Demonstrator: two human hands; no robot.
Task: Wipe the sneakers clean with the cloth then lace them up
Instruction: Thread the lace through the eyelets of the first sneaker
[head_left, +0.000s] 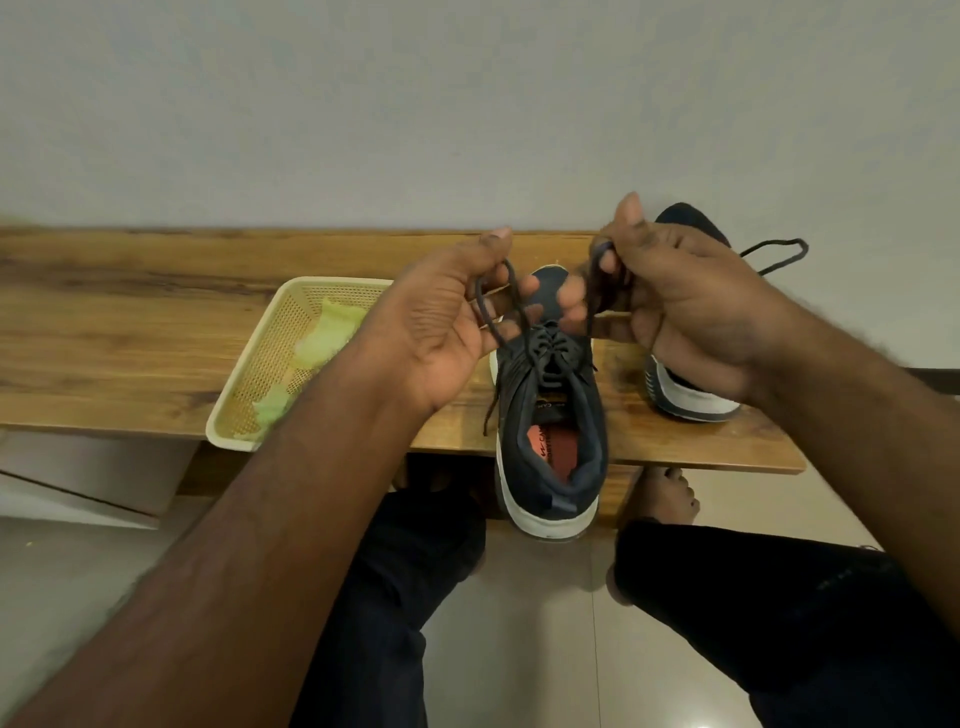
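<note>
A dark navy sneaker (550, 441) with a white sole and an orange insole stands on the wooden bench (130, 332), its heel hanging over the front edge toward me. Its dark lace (519, 317) runs through the eyelets and rises in two loops. My left hand (441, 332) pinches the left loop above the tongue. My right hand (691, 301) pinches the right loop at the same height. The second navy sneaker (685, 395) sits behind my right hand, mostly hidden, with a loose lace (779, 254) trailing to the right. A light green cloth (322, 338) lies in the tray.
A cream perforated plastic tray (260, 358) sits on the bench left of the sneaker, overhanging the front edge. A pale wall rises right behind the bench. My knees in dark trousers (779, 597) and a bare foot (667, 499) are below the bench on a tiled floor.
</note>
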